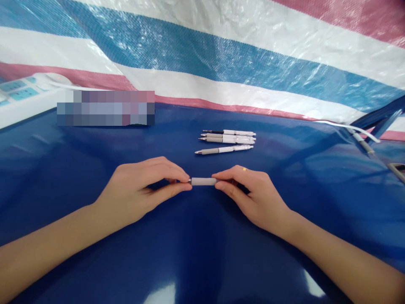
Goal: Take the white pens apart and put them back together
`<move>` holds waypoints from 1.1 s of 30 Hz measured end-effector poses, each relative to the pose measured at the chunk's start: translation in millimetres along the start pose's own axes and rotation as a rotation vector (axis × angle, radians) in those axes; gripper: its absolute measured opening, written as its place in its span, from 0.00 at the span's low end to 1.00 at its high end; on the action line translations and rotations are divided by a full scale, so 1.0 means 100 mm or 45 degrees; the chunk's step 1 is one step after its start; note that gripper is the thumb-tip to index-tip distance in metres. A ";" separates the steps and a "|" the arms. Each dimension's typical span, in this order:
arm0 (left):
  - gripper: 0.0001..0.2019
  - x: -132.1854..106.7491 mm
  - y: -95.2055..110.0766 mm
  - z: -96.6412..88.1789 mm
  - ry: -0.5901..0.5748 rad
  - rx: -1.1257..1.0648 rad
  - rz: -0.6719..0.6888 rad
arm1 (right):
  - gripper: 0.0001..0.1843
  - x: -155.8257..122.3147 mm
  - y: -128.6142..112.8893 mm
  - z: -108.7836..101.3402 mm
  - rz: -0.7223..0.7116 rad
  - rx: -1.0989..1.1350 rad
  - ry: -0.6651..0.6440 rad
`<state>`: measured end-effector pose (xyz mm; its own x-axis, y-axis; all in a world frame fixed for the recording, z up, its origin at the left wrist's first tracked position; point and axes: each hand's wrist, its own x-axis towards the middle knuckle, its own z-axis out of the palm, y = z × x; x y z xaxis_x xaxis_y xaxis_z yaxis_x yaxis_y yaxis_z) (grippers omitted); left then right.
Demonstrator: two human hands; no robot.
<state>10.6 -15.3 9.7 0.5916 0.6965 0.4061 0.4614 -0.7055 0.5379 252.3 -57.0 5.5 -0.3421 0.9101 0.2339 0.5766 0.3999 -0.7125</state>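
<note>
Grips both pinched, thumb & fingertips pressed together on a short grey pen section [203, 181]; L hand [129, 190] holds its metal-tipped end, R hand [259, 198] its other end; section lies roughly level, held just above the table, hands close but apart w/ the section b/w them.

Behind everything, a striped red, white & blue woven tarp [202, 55] hangs in creases; below it, the table [196, 261] w/ a glossy dark blue top, strong reflections on it; both forearms [41, 253] reach in from the lower corners, resting or hovering low over it, can't tell which.

Upper left, a white power strip [25, 95] w/ blue panels sits at the table's far edge; beside it, a pixelated block [106, 108] hides whatever is there; far right, a blue frame [379, 116] leans by the tarp, w/ a white cable [348, 128] running along the table edge.

Ahead of the hands, approx centre, three white pens [228, 137] lie side by side, touching or nearly so, tips pointing left; a fourth pen [224, 149] lies just nearer, w/ a grey barrel section; small yellow speck [244, 169] on back of R hand.
</note>
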 end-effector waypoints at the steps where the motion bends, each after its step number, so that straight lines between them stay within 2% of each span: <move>1: 0.01 0.00 0.00 0.00 -0.017 -0.005 -0.004 | 0.07 0.00 -0.01 0.00 0.004 0.002 0.011; 11: 0.06 0.03 -0.05 0.05 -0.156 0.021 -0.205 | 0.07 -0.02 0.01 0.00 -0.135 0.012 0.052; 16: 0.09 0.02 -0.09 0.04 -0.236 0.041 -0.123 | 0.06 -0.02 0.00 -0.01 -0.101 -0.018 0.050; 22: 0.09 -0.02 -0.07 0.03 -0.207 0.129 -0.042 | 0.04 0.00 0.01 -0.02 -0.052 -0.061 -0.001; 29: 0.08 0.01 -0.05 0.06 -0.188 0.158 0.050 | 0.12 0.02 0.00 -0.02 0.003 -0.165 -0.145; 31: 0.08 0.01 -0.05 0.07 -0.187 0.166 0.066 | 0.10 0.00 0.01 -0.01 0.030 -0.131 -0.141; 33: 0.09 0.00 -0.06 0.07 -0.179 0.176 0.062 | 0.15 -0.01 0.03 0.01 0.040 -0.085 -0.112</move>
<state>12.3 -11.6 1.2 0.6974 0.6426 0.3172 0.5106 -0.7562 0.4093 253.2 -57.5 2.4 -0.3853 0.9103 0.1513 0.6352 0.3806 -0.6720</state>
